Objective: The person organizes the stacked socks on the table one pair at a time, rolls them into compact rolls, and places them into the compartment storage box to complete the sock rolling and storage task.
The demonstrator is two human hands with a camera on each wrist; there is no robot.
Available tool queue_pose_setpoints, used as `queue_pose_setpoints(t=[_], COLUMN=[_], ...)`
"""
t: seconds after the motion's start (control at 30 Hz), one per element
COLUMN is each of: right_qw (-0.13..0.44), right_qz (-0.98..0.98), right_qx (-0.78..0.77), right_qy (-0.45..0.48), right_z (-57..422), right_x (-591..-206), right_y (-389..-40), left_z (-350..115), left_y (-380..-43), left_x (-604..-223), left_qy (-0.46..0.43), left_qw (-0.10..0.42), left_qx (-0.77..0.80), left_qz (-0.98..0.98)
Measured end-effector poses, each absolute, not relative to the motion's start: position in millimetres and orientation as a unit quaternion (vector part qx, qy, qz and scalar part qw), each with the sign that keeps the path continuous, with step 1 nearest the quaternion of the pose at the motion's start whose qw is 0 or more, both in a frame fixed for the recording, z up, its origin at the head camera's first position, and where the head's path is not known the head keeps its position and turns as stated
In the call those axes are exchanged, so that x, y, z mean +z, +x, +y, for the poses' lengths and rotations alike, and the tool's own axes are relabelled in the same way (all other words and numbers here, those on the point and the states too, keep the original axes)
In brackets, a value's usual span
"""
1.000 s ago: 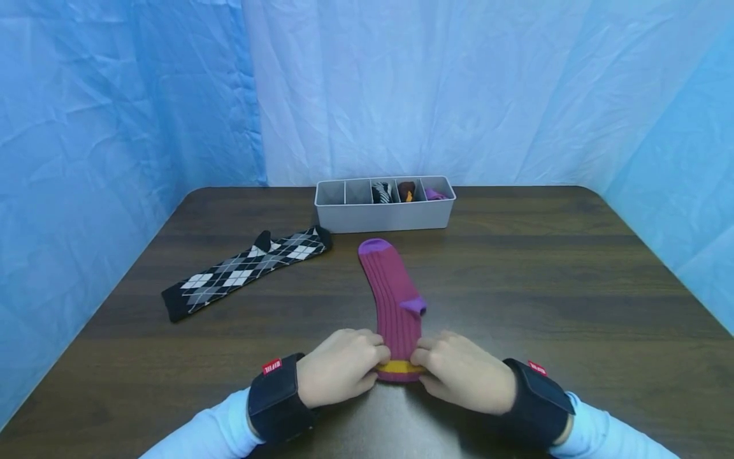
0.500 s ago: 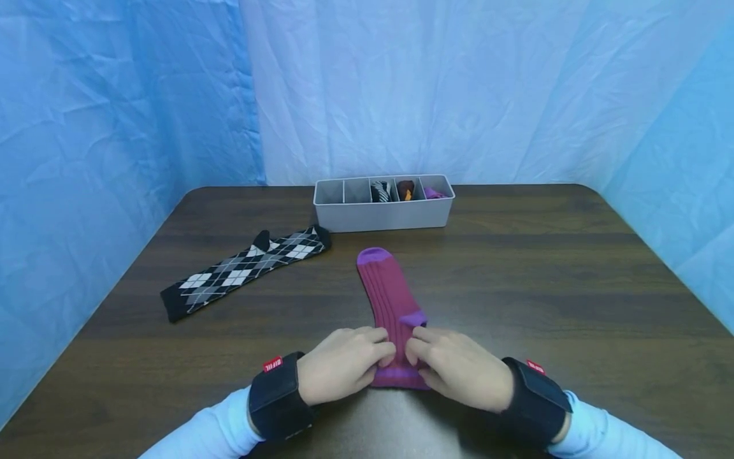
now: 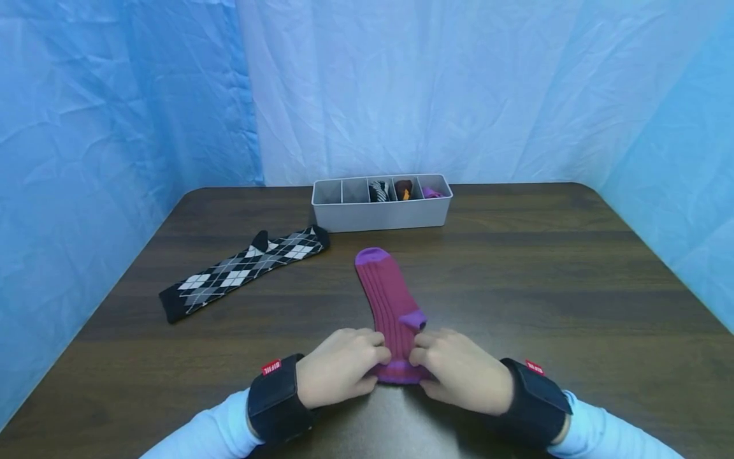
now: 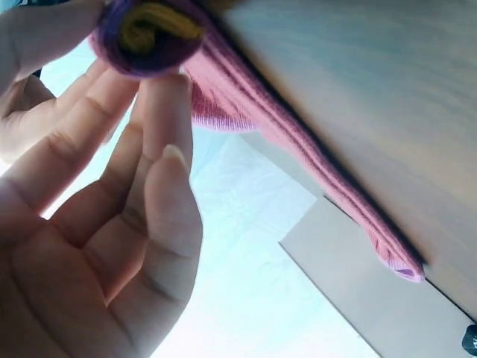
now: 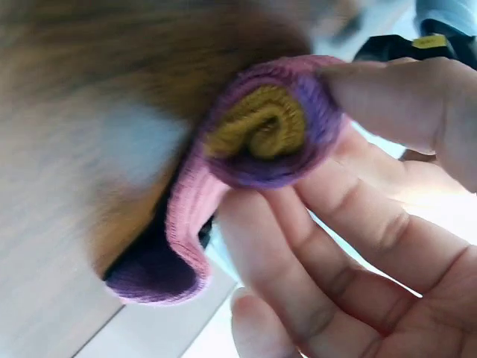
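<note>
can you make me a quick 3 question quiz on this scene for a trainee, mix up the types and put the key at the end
1. Multiple choice: the left grip and right grip hold the rolled end of the maroon sock. What colour shows in the middle of the roll?
a) green
b) yellow
c) white

2. True or false: the argyle sock lies on the table, outside the gray box.

3. Count: in the head view, how many of the box's five compartments visibly hold something?

Key: 1. b. 2. True. 3. Three.
</note>
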State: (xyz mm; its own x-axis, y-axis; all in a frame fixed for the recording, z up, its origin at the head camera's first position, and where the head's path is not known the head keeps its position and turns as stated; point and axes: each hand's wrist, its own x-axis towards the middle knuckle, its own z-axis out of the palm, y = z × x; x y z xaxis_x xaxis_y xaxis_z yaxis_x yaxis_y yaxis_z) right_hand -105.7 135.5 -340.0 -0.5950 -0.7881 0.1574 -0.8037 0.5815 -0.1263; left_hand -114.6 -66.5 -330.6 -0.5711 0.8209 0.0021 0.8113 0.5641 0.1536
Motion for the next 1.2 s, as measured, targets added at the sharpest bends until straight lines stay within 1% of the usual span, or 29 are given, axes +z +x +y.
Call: queue_pose_setpoints(t=[0.3, 0.4, 0.47, 0.57, 0.67, 0.77, 1.07, 1.2], right_qw=[0.002, -0.008, -0.013, -0.004, 0.025, 0.049, 0.109, 0.109], right_qz=[-0.873, -0.88, -0.887, -0.896, -0.9, -0.902, -0.891, -0.885], right_qx=[0.135, 0.134, 0.131, 0.13, 0.139, 0.147, 0.09, 0.078], right_qy=[0.468, 0.455, 0.442, 0.424, 0.411, 0.403, 0.432, 0.446], right_z=[137.4, 137.4, 137.4, 137.6, 137.6, 137.1, 135.7, 137.2], right_x=[-335.9, -336.2, -336.8, -338.0, -339.6, -340.9, -342.6, -340.1], right_y=[-106.8, -108.2, -109.2, -110.1, -110.9, -111.6, -111.9, -109.0], left_z=[-69.5, -70.2, -70.3, -69.5, -68.2, -67.3, -65.4, -64.2], left_y=[-116.3, -117.4, -117.9, -117.9, -117.6, -117.4, -117.1, -116.2], left_x=[-329.5, -330.3, -331.1, -332.8, -334.6, -335.9, -337.0, -335.9], left_qy=[0.443, 0.432, 0.425, 0.42, 0.418, 0.418, 0.421, 0.422], left_qw=[0.11, 0.115, 0.108, 0.08, 0.056, 0.044, -0.018, -0.033], left_qx=[0.15, 0.15, 0.149, 0.143, 0.144, 0.147, 0.095, 0.09], left_qz=[0.877, 0.882, 0.886, 0.893, 0.895, 0.895, 0.902, 0.901])
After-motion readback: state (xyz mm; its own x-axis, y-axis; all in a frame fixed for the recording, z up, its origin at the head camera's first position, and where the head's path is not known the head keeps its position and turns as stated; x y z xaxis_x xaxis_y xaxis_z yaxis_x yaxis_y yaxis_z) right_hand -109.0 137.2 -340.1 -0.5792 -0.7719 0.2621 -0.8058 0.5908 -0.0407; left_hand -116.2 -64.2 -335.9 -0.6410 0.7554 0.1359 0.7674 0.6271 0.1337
